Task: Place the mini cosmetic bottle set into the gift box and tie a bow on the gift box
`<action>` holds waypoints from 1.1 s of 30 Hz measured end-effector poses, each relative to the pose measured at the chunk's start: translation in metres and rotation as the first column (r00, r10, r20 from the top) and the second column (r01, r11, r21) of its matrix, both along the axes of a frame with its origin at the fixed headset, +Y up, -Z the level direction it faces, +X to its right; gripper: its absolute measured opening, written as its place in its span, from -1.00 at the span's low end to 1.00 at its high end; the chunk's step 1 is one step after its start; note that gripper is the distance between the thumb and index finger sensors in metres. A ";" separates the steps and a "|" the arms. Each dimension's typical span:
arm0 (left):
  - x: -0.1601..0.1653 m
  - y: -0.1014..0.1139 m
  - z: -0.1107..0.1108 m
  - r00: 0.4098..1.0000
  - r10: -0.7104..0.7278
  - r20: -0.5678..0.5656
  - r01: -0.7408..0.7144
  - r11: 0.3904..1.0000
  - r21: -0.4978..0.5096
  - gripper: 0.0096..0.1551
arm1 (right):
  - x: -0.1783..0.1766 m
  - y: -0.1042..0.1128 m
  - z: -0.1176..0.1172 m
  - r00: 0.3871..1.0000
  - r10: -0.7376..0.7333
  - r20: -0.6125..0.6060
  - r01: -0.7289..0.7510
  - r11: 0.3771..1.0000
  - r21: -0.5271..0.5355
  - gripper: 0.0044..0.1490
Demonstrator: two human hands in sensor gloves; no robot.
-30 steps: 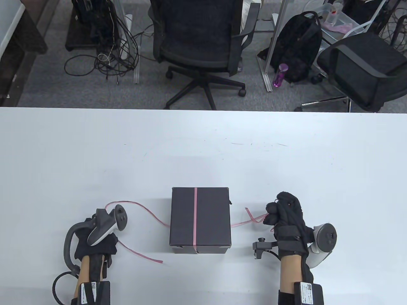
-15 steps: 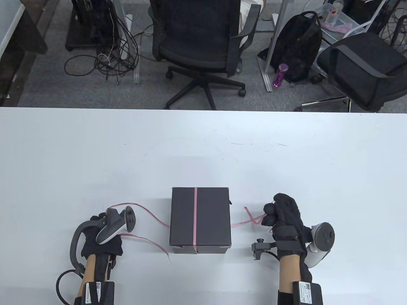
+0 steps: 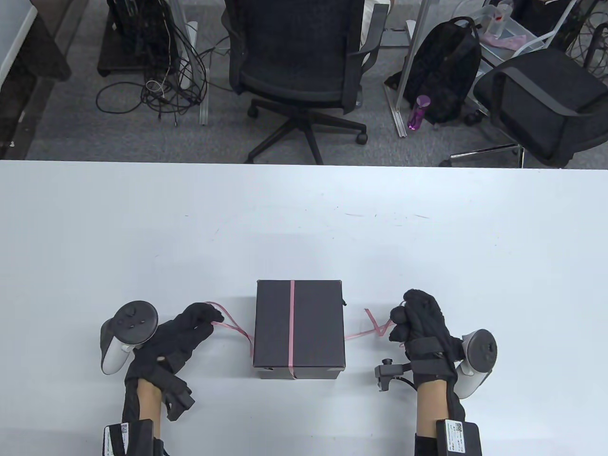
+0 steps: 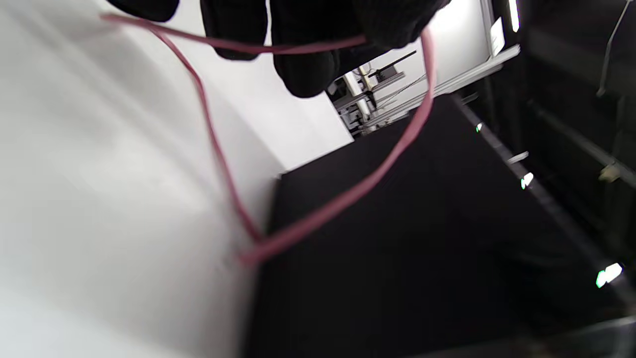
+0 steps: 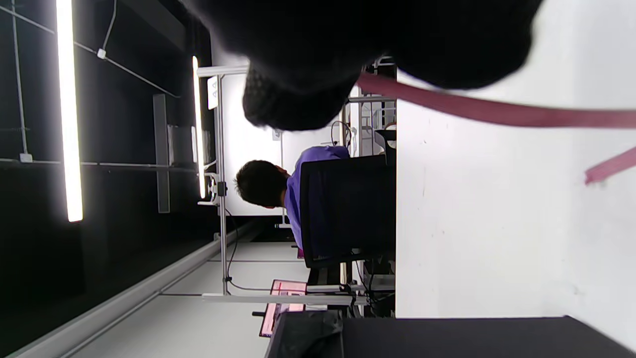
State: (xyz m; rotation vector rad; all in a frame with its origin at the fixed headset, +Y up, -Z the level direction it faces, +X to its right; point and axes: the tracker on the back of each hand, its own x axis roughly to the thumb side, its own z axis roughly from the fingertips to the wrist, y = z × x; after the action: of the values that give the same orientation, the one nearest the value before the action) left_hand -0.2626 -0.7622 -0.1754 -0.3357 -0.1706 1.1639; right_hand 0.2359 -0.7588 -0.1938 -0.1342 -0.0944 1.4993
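A closed black gift box [image 3: 299, 327] stands near the table's front edge, with a pink ribbon [image 3: 291, 308] running over its lid. My left hand [image 3: 202, 318] lies palm down left of the box and pinches the ribbon's left part [image 3: 232, 327], which loops from my fingers [image 4: 303, 74] down to the box [image 4: 397, 258]. Right of the box, my right hand [image 3: 396, 323] is curled round the ribbon's right end [image 3: 375, 327]; that strand [image 5: 497, 112] passes under my fingertips [image 5: 293, 99]. The cosmetic bottles are not visible.
The white table [image 3: 304, 228] stretches behind the box. Office chairs [image 3: 299, 71], a backpack [image 3: 446, 71] and cables [image 3: 161, 85] stand on the floor beyond the far edge. A seated person [image 5: 283, 189] shows far off in the right wrist view.
My left hand has turned palm down and moved right toward the box, pulling the loose left ribbon tail in against the box. My right hand shifted slightly left, still holding its end.
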 end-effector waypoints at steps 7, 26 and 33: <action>0.005 0.002 0.001 0.988 0.096 -0.121 -0.093 0.995 0.026 -0.48 | -0.014 0.012 -0.001 0.956 0.281 -0.081 -0.281 0.960 0.016 -0.35; 0.059 0.089 -0.014 0.945 0.008 -0.328 0.068 0.973 0.221 -0.50 | -0.083 0.093 -0.002 0.746 0.524 -0.410 -0.430 0.850 0.304 -0.44; 0.110 0.144 -0.023 0.987 -0.057 -0.150 0.119 0.885 0.451 -0.52 | -0.128 0.111 -0.019 0.596 0.428 -0.679 -0.349 0.900 0.262 -0.05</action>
State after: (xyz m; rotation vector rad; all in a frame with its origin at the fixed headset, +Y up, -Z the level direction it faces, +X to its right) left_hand -0.1522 -0.6182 -0.1987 0.1533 -0.3042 1.0149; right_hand 0.1079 -0.6480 -0.2129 0.6219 0.4808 1.8869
